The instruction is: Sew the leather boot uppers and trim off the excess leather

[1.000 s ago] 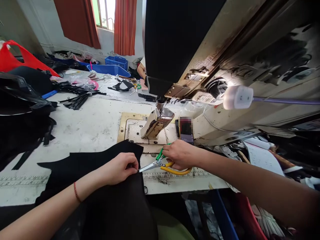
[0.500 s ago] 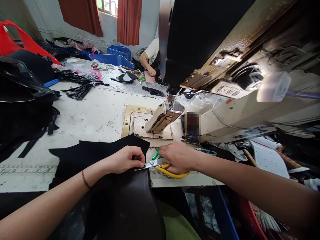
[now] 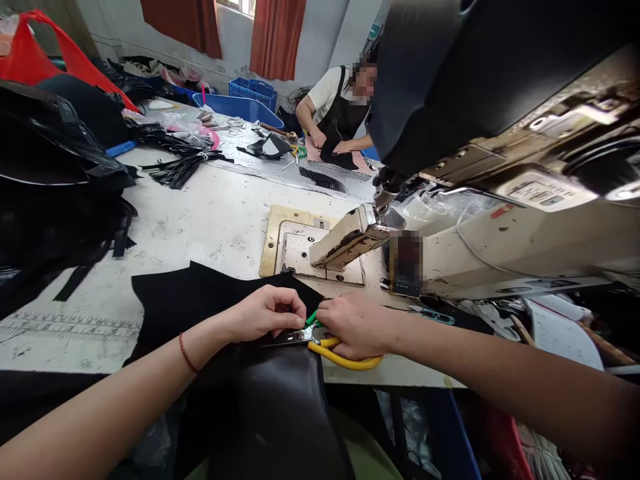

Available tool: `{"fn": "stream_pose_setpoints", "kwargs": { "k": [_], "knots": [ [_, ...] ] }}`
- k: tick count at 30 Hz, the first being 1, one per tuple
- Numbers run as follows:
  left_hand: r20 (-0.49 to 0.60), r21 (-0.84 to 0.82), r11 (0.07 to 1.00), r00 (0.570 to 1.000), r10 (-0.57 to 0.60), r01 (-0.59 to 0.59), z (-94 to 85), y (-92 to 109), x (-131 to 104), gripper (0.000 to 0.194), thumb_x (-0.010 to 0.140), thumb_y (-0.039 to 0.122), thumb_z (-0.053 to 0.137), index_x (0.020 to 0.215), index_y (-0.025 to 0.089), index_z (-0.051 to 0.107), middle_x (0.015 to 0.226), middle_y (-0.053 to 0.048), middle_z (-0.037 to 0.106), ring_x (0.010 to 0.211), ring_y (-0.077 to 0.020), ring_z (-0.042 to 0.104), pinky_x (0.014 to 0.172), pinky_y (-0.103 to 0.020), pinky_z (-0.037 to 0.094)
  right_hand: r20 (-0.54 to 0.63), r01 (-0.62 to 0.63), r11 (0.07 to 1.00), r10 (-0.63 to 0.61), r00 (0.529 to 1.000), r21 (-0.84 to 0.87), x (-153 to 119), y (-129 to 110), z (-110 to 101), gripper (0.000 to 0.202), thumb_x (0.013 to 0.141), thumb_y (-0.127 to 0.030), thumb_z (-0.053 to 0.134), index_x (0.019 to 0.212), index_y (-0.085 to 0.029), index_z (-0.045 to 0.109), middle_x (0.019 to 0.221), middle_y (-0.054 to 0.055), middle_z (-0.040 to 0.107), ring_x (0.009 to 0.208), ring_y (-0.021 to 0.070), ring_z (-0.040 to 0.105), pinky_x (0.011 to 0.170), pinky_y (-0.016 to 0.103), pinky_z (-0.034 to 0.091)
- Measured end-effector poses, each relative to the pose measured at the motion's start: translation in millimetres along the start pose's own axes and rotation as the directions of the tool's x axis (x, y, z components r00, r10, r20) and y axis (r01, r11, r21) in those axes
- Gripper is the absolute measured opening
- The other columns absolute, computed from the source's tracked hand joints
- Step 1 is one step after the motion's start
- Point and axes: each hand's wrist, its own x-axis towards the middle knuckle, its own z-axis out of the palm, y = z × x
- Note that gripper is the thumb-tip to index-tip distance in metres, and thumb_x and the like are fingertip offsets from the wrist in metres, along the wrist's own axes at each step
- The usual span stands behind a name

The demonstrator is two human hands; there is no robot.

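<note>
Rust-red curtains hang against a scuffed pale wall, and below them a white bench, marked with dark scratches, stretches forward to a co-worker bent over a dark piece. Near the front edge, the left hand has thumb and forefinger narrowed to a pinch on the margin of a matte black sheet, which lies flat with a peaked, angular outline. Toward the person, a smooth brown-black panel with a soft sheen drapes over the bench edge; whether it belongs to the same sheet cannot be told. The right hand wraps its fingers around the scissors, whose one handle is sleeved in yellow, the other in green; the metal blades point left, just beside the left fingertips. Behind both hands, a chipped cream sewing-machine post leans up from a rectangular plate, leaving a narrow strip between plate and bench edge. Wider pale surface runs leftward from the plate to a glossy, crumpled black heap, with a bundle of thin black strips fanned out beyond. Ruler markings line the front at left.
</note>
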Motion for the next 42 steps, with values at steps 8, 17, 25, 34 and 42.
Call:
{"fn": "stream_pose_setpoints", "kwargs": {
  "k": [8, 17, 25, 34, 42],
  "knots": [
    [-0.006, -0.235, 0.972, 1.0, 0.003, -0.004, -7.1, -3, -3, 0.033, 0.074, 0.043, 0.076, 0.076, 0.014, 0.06, 0.054, 0.004, 0.058, 0.048, -0.0076, 0.056, 0.051, -0.019, 0.045, -0.018, -0.003, 0.999, 0.003, 1.0, -0.047, -1, -11, -5, 0.021, 0.077, -0.032, 0.056, 0.088, -0.015, 0.059, 0.083, 0.007, 0.062, 0.067, 0.0221, 0.06, 0.052, 0.031, 0.029],
    [0.003, -0.332, 0.943, 1.0, 0.021, -0.019, -9.9, -2, -2, 0.03, 0.074, 0.038, 0.079, 0.075, 0.013, 0.062, 0.055, 0.002, 0.063, 0.048, -0.0075, 0.059, 0.051, -0.017, 0.048, 0.036, -0.04, 0.995, 0.043, 0.998, -0.086, 7, -15, 1, 0.019, 0.074, -0.024, 0.058, 0.089, -0.014, 0.061, 0.083, 0.007, 0.064, 0.066, 0.0224, 0.063, 0.05, 0.031, 0.031],
    [-0.033, -0.38, 0.923, 0.998, 0.05, -0.059, -12.0, 0, -3, 0.026, 0.074, 0.033, 0.079, 0.075, 0.013, 0.063, 0.056, 0.002, 0.063, 0.048, -0.0075, 0.061, 0.05, -0.016, 0.049, 0.048, -0.042, 0.994, 0.047, 0.998, -0.102, 15, -22, -3, 0.022, 0.078, -0.028, 0.059, 0.094, -0.013, 0.062, 0.085, 0.009, 0.065, 0.068, 0.0222, 0.063, 0.052, 0.03, 0.033],
    [-0.108, -0.434, 0.894, 0.991, 0.073, -0.113, -15.5, -5, -2, 0.029, 0.072, 0.035, 0.081, 0.078, 0.014, 0.063, 0.057, 0.002, 0.064, 0.052, -0.0085, 0.063, 0.051, -0.016, 0.049, -0.02, -0.027, 0.998, 0.025, 0.999, -0.065, 5, -19, 2, 0.018, 0.075, -0.027, 0.059, 0.088, -0.015, 0.059, 0.083, 0.007, 0.061, 0.071, 0.0225, 0.061, 0.055, 0.031, 0.034],
    [-0.133, -0.453, 0.881, 0.988, 0.083, -0.136, -16.7, -4, -1, 0.029, 0.071, 0.034, 0.082, 0.077, 0.014, 0.063, 0.054, 0.003, 0.062, 0.047, -0.0071, 0.06, 0.048, -0.015, 0.047, -0.036, -0.008, 0.985, 0.001, 0.999, -0.175, 18, -25, 1, 0.019, 0.076, -0.022, 0.059, 0.093, -0.014, 0.059, 0.087, 0.009, 0.062, 0.07, 0.0212, 0.059, 0.051, 0.03, 0.028]
  ]
}}
